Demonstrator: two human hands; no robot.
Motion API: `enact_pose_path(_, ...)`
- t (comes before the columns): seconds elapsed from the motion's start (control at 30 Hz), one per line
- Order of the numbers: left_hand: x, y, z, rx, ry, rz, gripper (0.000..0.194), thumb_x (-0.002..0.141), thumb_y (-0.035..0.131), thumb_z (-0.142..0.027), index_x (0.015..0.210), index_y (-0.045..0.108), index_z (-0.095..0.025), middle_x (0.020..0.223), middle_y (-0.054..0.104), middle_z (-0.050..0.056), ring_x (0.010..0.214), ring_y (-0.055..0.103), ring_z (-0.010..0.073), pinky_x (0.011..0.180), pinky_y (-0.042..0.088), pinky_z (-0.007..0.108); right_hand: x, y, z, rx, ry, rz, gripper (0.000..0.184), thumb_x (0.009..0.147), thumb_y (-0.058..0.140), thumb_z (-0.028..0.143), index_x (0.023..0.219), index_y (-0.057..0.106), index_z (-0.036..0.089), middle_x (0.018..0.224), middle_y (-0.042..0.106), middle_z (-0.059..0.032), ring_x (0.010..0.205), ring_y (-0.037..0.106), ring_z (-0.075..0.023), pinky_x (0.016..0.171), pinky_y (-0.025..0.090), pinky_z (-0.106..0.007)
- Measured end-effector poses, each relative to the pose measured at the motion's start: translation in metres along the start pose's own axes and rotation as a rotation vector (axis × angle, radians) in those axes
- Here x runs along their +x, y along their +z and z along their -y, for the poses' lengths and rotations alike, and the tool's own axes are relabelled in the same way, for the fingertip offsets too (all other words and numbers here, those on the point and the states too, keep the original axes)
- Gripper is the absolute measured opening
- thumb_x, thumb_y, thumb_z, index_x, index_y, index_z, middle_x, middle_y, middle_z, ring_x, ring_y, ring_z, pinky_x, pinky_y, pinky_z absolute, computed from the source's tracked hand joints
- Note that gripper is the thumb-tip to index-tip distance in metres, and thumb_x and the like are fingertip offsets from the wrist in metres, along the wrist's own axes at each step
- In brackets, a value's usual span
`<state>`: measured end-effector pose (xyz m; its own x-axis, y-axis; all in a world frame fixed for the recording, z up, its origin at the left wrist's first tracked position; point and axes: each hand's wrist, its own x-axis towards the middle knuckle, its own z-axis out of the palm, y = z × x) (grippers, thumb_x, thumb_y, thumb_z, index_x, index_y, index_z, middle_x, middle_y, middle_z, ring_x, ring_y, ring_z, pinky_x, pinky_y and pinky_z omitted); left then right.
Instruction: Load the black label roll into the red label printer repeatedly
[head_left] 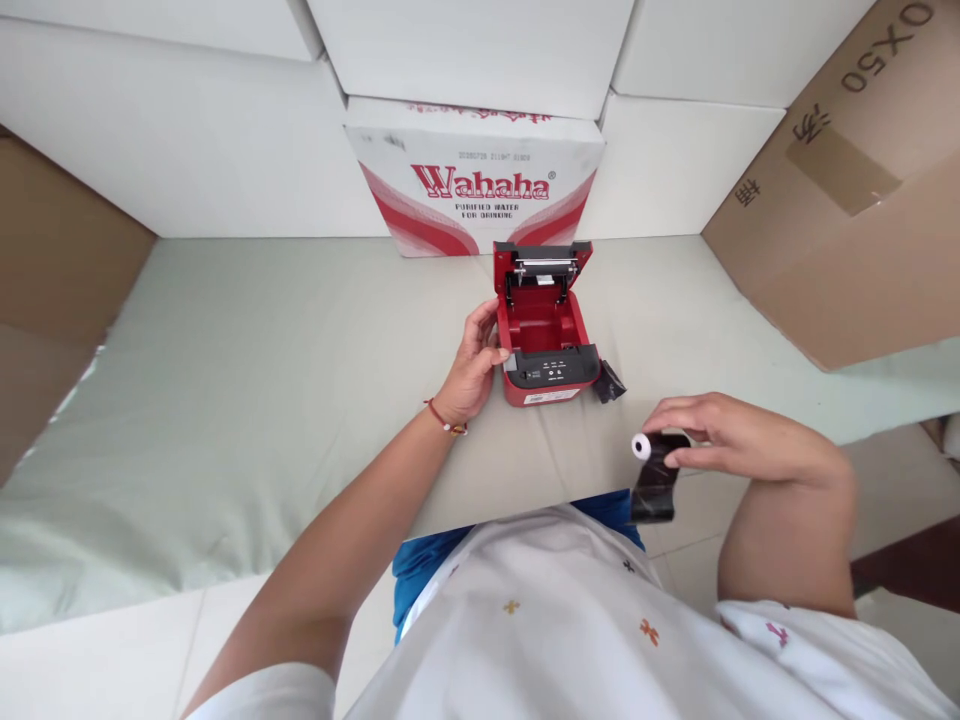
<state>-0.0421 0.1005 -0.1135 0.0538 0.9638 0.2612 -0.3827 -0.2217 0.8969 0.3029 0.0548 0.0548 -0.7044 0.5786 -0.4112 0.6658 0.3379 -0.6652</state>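
Observation:
A small red and black receipt printer [550, 368] sits on the cloth-covered surface with its lid [543, 255] raised. Its red paper compartment [538, 325] holds no roll. My left hand [478, 362] grips the printer's left side, thumb on the front corner by a grey tab and fingers along the wall. Off to the right, beyond the table's front edge, my right hand [701, 435] pinches a paper roll [651, 450], black outside with a white end and a dark core hole. A loose black strip hangs down from it.
A crumpled black scrap [611, 382] lies against the printer's right side. Behind stands a Wahaha water carton [484, 190] before stacked white boxes [472, 50]. Brown cardboard boxes flank the surface at right [862, 230] and left [60, 300]. The pale green cloth [300, 400] has wrinkles.

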Motion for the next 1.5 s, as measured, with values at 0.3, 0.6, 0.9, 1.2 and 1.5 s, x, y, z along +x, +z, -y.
enact_pose_path(0.3,0.001,0.001,0.002,-0.015,0.007,-0.004,0.077,0.078,0.087,-0.053,0.146,0.053,-0.038,0.169,0.047,0.004,0.160,0.038,0.0332,0.128,0.040,0.053,0.057,-0.025,0.070,-0.067,-0.187,-0.341,0.034,0.094,0.070,0.033,0.126,0.081,0.030,0.114,0.079,-0.0045,0.087,0.072,-0.0205,0.081,0.057,-0.033)
enact_pose_path(0.6,0.001,-0.001,0.009,0.003,0.038,0.008,0.076,0.082,0.083,-0.050,0.149,0.051,-0.038,0.169,0.046,0.004,0.161,0.037,0.0317,0.130,0.036,0.052,0.155,-0.017,0.085,-0.591,0.185,-0.558,0.045,0.092,0.066,0.022,0.136,0.076,0.029,0.122,0.075,-0.0106,0.104,0.070,-0.0312,0.085,0.052,-0.041)
enact_pose_path(0.9,0.001,-0.001,0.009,0.003,0.024,0.010,0.077,0.083,0.083,-0.051,0.151,0.049,-0.037,0.170,0.045,0.005,0.163,0.033,0.0319,0.131,0.033,0.051,0.189,-0.017,0.086,-0.723,0.325,-0.459,0.044,0.089,0.065,0.017,0.131,0.078,0.027,0.115,0.081,-0.0152,0.103,0.073,-0.0371,0.078,0.053,-0.042)
enact_pose_path(1.2,0.002,-0.002,0.010,0.009,0.026,0.004,0.078,0.082,0.083,-0.050,0.150,0.049,-0.036,0.170,0.044,0.005,0.164,0.032,0.0321,0.132,0.033,0.052,0.191,-0.014,0.079,-0.657,0.287,-0.498,0.044,0.092,0.066,0.022,0.134,0.077,0.028,0.115,0.081,-0.0150,0.105,0.073,-0.0378,0.080,0.053,-0.043)
enact_pose_path(1.5,-0.009,0.006,-0.002,0.254,0.134,-0.109,0.064,0.091,0.072,-0.059,0.147,0.051,-0.035,0.162,0.046,0.008,0.157,0.038,0.0345,0.129,0.036,0.056,0.207,-0.011,0.073,-0.610,0.257,-0.444,0.040,0.092,0.068,0.021,0.131,0.077,0.025,0.120,0.081,-0.0154,0.108,0.074,-0.0356,0.083,0.053,-0.041)
